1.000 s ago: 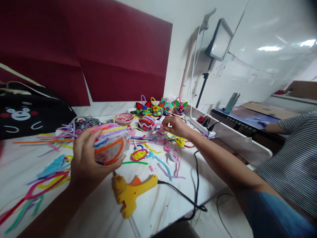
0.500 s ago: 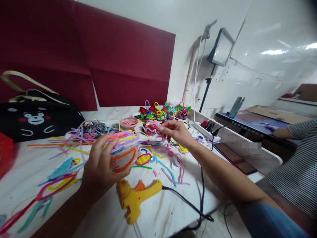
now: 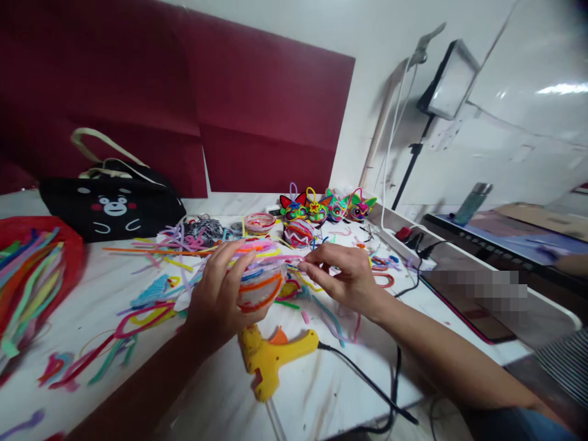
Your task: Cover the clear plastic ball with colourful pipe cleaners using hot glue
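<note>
My left hand (image 3: 223, 285) is wrapped round a clear rounded form (image 3: 261, 285) covered with orange, blue, pink and purple fuzzy strips. To its right, my right hand (image 3: 342, 275) pinches the end of a thin pink-purple strip (image 3: 291, 260), which runs toward the form. Just below lies a yellow glue gun (image 3: 271, 358) on its side, with a clear stick at its lower end. Behind my hands sit a pink-and-white wrapped ball (image 3: 299, 233) and a shallow round pink piece (image 3: 260, 223).
Four colourful eared figures (image 3: 326, 208) stand by the wall. Loose strips litter the white table (image 3: 321, 392). A red bag of strips (image 3: 76, 257) and a black bag (image 3: 114, 205) are left; a phone (image 3: 468, 309), power strip (image 3: 413, 251) and black cable (image 3: 367, 383) are right.
The view has swung left, bringing the red bag's strips into sight. My right hand has come down from beside the wrapped ball, nearer the form in my left hand.
</note>
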